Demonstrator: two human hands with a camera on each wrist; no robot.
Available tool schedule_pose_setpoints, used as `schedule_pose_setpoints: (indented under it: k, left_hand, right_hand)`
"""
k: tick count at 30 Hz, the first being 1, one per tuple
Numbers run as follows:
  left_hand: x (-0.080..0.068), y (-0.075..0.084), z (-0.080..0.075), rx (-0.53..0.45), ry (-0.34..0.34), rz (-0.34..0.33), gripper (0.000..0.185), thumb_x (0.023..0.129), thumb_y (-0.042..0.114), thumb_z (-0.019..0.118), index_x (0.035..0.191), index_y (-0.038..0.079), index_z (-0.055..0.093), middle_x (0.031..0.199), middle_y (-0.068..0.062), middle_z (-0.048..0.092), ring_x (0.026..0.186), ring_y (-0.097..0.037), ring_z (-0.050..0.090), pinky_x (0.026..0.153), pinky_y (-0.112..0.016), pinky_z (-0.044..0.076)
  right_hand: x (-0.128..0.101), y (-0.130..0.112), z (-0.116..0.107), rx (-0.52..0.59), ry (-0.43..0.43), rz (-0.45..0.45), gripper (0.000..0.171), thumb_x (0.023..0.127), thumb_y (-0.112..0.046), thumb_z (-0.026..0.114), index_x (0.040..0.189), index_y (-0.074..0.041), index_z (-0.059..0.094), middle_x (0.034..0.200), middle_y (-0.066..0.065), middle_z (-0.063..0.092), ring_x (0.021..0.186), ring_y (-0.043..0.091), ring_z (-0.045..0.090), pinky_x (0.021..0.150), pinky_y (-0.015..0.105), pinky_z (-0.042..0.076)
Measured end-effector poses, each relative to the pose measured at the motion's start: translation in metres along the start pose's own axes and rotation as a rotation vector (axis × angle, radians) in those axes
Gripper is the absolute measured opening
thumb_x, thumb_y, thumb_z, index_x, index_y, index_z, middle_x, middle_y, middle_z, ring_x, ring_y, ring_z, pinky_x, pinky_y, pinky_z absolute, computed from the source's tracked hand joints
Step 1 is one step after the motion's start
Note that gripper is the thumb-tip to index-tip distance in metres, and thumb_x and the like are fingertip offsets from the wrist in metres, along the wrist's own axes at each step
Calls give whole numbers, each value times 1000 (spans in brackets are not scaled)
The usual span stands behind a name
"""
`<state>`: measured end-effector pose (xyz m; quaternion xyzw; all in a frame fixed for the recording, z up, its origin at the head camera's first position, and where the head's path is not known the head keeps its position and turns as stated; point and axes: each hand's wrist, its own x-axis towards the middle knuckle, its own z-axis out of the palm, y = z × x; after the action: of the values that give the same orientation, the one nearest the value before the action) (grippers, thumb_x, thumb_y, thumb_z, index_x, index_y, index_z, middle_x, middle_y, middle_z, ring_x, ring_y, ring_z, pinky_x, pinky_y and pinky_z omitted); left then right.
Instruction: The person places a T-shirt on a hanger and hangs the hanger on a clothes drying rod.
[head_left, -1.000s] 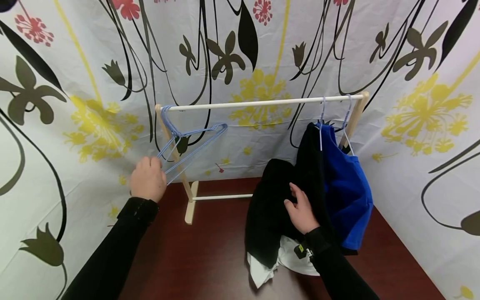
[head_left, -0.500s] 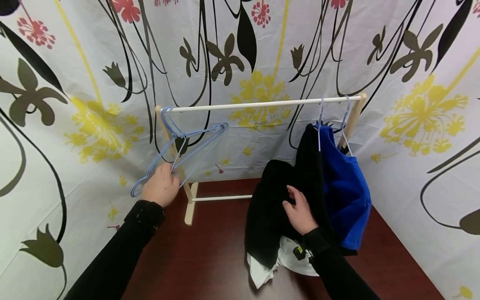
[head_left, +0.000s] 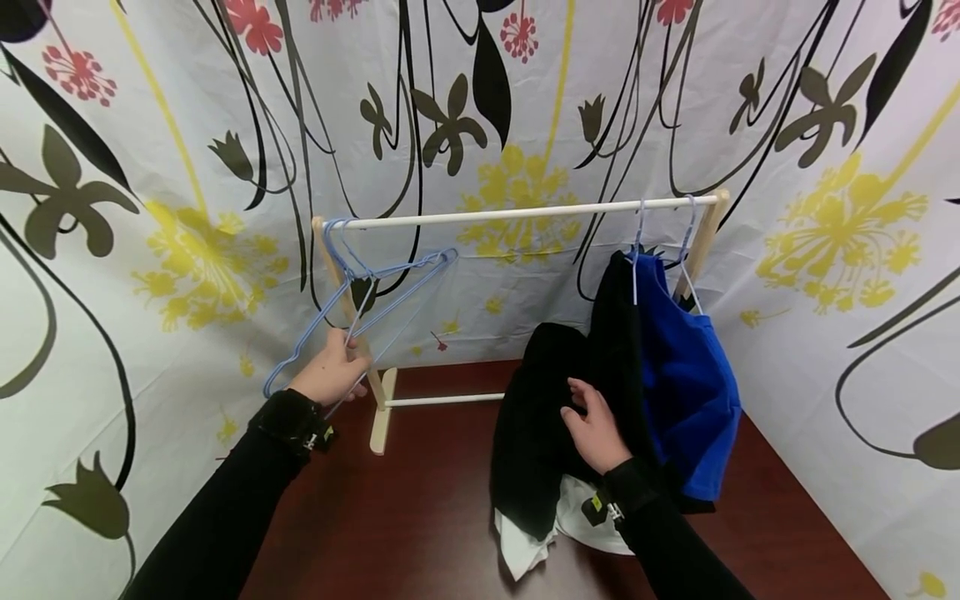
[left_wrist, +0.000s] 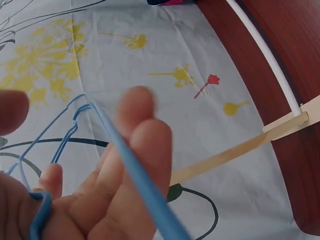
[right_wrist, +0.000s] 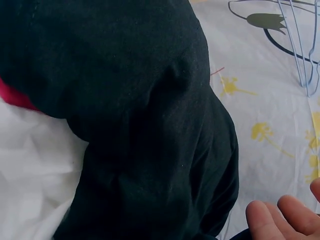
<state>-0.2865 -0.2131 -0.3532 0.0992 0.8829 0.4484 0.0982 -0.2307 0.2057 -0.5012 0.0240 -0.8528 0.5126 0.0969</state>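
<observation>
Blue wire hangers (head_left: 397, 268) hang bunched at the left end of the rack's white rail (head_left: 487, 215). My left hand (head_left: 330, 371) is in among their lower wires, palm turned inward. In the left wrist view its thumb stands apart from the fingers (left_wrist: 150, 150), and a blue hanger wire (left_wrist: 133, 167) crosses in front of them. My right hand (head_left: 596, 429) is beside a black garment (head_left: 532, 417), fingers loosely bent and holding nothing. That dark cloth (right_wrist: 150, 125) fills much of the right wrist view, with my right fingertips (right_wrist: 262, 217) at the lower right.
On the rail's right end, a blue garment (head_left: 686, 383) hangs from wire hangers beside black cloth. White fabric (head_left: 521, 542) lies under the black garment on the dark red tabletop (head_left: 397, 517). A bit of red cloth (right_wrist: 20, 97) shows in the right wrist view. Flower-printed curtains (head_left: 262, 192) surround the table.
My left hand has moved right and turned its palm inward among the hangers, and one hanger now swings out to the left of it. My right hand stays nearly where it was.
</observation>
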Motion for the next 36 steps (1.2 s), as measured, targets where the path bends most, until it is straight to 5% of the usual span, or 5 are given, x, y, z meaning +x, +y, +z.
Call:
schedule_pose_setpoints:
  k: [4,7,15,26,36]
  left_hand:
    - [5,-4,1,-7,-36,-33,57,102,15,49,144,3,13,80,-9,55,62,-21,57,59,-35,49]
    - [6,-4,3,9,-31,-49,60,101,17,52,147,8,15,69,-4,49,56,-19,46,54,-33,41]
    - [7,-10,9,244,108,26,57,99,32,58,144,12,31,74,-5,51,55,-20,43,55,-36,39]
    - [-5,-6,30,203,174,98,50,100,25,62,140,9,35,78,-6,62,60,-23,52,61,-38,43]
    - [-13,-25,78,125,92,50,47,96,20,68,134,13,40,87,-3,66,68,-21,59,65,-37,48]
  right_hand:
    - [-2,1,1,16,-10,23,52,105,-12,52,154,-7,34,152,22,38,140,38,39,111,51,34]
    - [-3,2,2,26,-14,38,52,105,-12,52,153,-8,35,152,22,37,141,38,39,112,51,34]
    - [-5,8,5,50,-18,57,51,105,-12,51,153,-7,35,152,22,36,141,38,37,112,51,33]
    - [-7,12,5,69,-35,68,50,106,-11,50,154,-7,34,153,21,34,142,39,35,112,51,33]
    - [3,11,17,5,-23,49,47,103,-11,55,148,-6,43,146,21,45,134,38,46,108,51,38]
